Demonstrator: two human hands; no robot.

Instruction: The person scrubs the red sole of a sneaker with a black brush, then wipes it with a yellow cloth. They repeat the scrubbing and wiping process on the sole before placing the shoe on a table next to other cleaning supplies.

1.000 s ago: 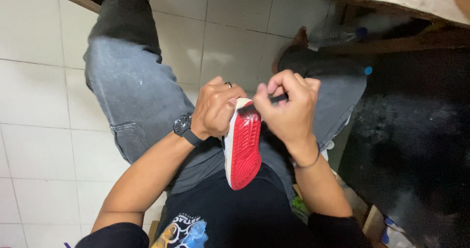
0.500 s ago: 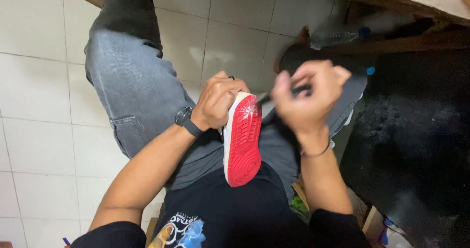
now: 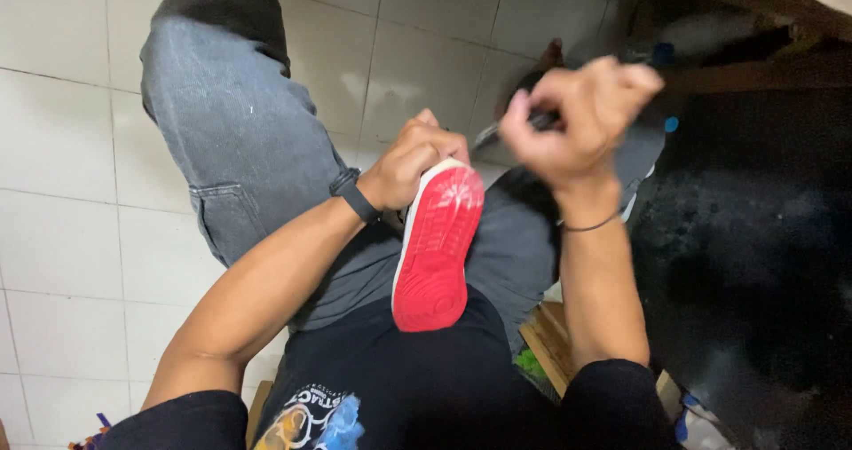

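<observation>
Floor: white square tiles w/ grey grout, seen from the head cam looking straight down; dark shadowed area at the right side, wooden edge across the top right corner.
Person: seated, grey jeans on both legs, black printed tee at the bottom of the view.
Shoe: sneaker w/ red sole and white edge, sole facing up twd the cam, lying across the lap btwn the thighs, heel end nearest the tee, toe end pointing away.
Left hand: left hand clamped over the toe end of the shoe, fingers curled round it, thumb side up; black wristwatch on that wrist.
Right hand: right hand raised above the right knee, apart from the shoe, motion-blurred; fingers closed in a fist on a thin dark tool that sticks out twd the shoe toe; can't tell what kind of tool. Thin black band round that wrist.
Beside the legs: wooden stool edge under the right thigh, a green scrap just beside it; blue cap-like bit near the right knee, too blurred to ID.
</observation>
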